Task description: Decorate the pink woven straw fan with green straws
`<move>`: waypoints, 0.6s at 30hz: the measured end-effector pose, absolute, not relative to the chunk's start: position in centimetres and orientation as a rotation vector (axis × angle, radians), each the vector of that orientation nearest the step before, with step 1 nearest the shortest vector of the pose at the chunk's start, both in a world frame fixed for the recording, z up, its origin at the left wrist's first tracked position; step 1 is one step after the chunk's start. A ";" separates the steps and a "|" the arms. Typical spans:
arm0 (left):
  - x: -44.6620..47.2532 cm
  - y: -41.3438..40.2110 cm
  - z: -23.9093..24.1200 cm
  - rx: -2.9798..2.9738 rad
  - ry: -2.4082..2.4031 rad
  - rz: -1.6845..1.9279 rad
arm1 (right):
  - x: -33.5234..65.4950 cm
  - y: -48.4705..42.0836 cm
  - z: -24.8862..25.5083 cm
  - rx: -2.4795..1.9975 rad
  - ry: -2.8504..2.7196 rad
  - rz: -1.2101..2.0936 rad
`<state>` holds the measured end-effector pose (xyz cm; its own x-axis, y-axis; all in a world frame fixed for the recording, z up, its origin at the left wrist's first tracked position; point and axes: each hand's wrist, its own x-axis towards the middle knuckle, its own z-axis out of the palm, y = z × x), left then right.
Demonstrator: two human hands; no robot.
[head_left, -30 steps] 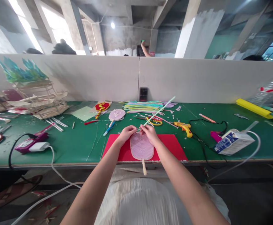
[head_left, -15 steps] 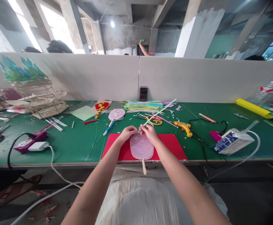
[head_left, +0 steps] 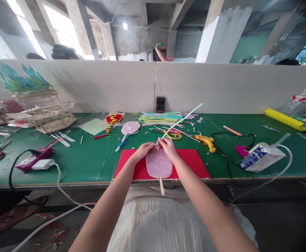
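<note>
A light green pipe cleaner [head_left: 186, 117] slants up and to the right from my fingers. My right hand [head_left: 167, 147] pinches it near its lower end. Close beside it, my left hand [head_left: 145, 150] has its fingertips closed at that same lower end, which they partly hide. Under both hands lies a lilac fan-shaped piece [head_left: 159, 165] with ribbed rows and a pale rim. Its top edge is covered by my fingers, and its cream handle [head_left: 162, 187] sticks out past the table's front edge. The fan rests on a red sheet [head_left: 192, 164].
Beyond my hands lie a bundle of coloured pipe cleaners [head_left: 158, 119], yellow-handled scissors [head_left: 176, 135] and a round lilac fan [head_left: 130, 127]. A yellow glue gun [head_left: 206, 141] is at right, near a carton [head_left: 262, 157]. A purple power strip [head_left: 36, 160] with cables sits left.
The green pipe cleaner's free end has shifted up and right. Its lower end now reaches my left fingertips, and my hands have come closer together.
</note>
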<state>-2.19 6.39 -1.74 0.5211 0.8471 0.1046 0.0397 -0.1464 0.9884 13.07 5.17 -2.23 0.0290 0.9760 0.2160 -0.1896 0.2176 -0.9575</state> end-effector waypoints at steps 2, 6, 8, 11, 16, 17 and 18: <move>-2.2 6.4 -1.8 1.590 0.770 0.822 | 13.1 5.2 -2.3 -0.913 -1.171 1.121; -2.3 6.4 -1.7 1.650 0.793 0.810 | 13.1 5.2 -2.4 -0.911 -1.183 1.123; -2.3 6.3 -1.7 1.667 0.801 0.812 | 13.1 5.2 -2.3 -0.915 -1.185 1.118; -2.3 6.1 -1.5 1.706 0.805 0.812 | 13.1 5.2 -2.3 -0.932 -1.186 1.115; -2.3 5.8 -1.3 1.764 0.843 0.818 | 13.1 5.1 -2.2 -0.946 -1.186 1.131; -2.3 5.8 -1.2 1.771 0.856 0.819 | 13.1 5.1 -2.2 -0.947 -1.188 1.132; -2.3 5.8 -1.2 1.778 0.870 0.820 | 13.1 5.1 -2.2 -0.946 -1.190 1.132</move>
